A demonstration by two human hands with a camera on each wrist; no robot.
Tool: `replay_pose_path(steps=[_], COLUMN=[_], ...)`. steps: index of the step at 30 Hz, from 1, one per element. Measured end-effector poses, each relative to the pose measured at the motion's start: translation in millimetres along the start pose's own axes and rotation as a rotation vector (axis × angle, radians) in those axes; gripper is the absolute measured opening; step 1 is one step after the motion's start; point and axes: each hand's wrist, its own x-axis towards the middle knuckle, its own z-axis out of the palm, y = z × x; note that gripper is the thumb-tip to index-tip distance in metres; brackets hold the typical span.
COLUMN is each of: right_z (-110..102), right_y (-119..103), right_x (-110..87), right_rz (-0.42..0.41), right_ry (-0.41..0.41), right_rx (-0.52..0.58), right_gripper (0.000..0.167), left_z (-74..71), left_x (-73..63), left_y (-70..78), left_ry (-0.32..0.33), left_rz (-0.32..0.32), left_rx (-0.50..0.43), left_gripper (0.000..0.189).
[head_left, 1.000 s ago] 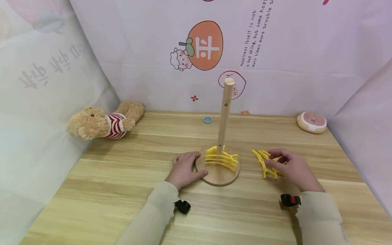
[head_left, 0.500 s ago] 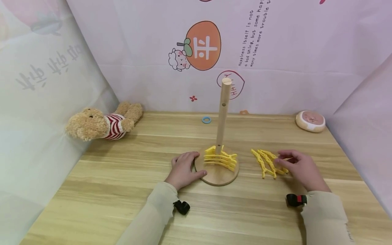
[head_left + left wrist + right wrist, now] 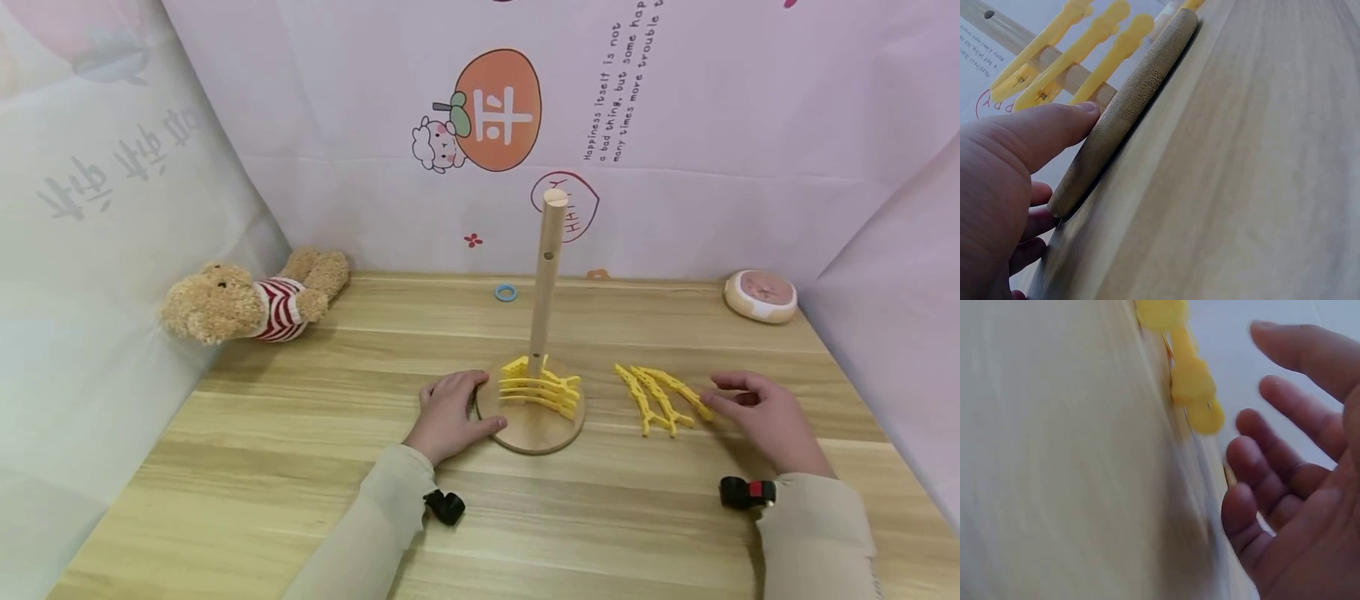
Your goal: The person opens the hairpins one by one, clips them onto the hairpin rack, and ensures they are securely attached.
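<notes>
Left hand [image 3: 452, 414] relaxed, fingers resting against wooden stand base [image 3: 531, 433] — right hand [image 3: 765, 414] loose, holding nothing, just beside yellow clips [image 3: 658, 395] on bench [image 3: 300, 467].

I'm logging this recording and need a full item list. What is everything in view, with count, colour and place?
wooden stand: one, light wood, round base with upright pole, table centre
clips on stand: a few, yellow, on the base around the pole
loose clips: a small bunch, yellow, on the table right of the stand
teddy bear: one, tan with red-striped shirt, lying at far left
ring: one, blue, far edge behind the pole
round case: one, cream and pink, far right
table: one, light wood
left hand: rests against the base's left edge
right hand: open, beside the loose clips, holding nothing
</notes>
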Motion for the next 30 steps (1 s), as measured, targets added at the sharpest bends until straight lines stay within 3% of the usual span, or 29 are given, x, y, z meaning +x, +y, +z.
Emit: replay_pose_path(steps=[15, 18, 25, 30], right_z=[-3.1, -1.5, 5.8, 8.7], right_y=[4.4, 2.2, -8.0, -25.8], right_x=[2.2, 2.7, 1.0, 0.4], right_rz=[-0.027, -0.033, -0.05, -0.089], right_ry=[-0.123, -0.069, 0.159, 0.199], right_rx=[-0.099, -0.08, 0.099, 0.139], right_gripper=[0.073, 0.062, 0.048, 0.043], left_z=[0.2, 0.5, 2.1, 2.3], left_x=[-0.2, -0.1, 2.0, 2.3], left_y=[-1.4, 0.4, 11.1, 16.5], left_ry=[0.008, 0.007, -0.021, -0.038], left_rz=[-0.005, -0.013, -0.048, -0.069], left_rx=[-0.004, 0.002, 0.017, 0.059], left_gripper=[0.075, 0.076, 0.083, 0.09])
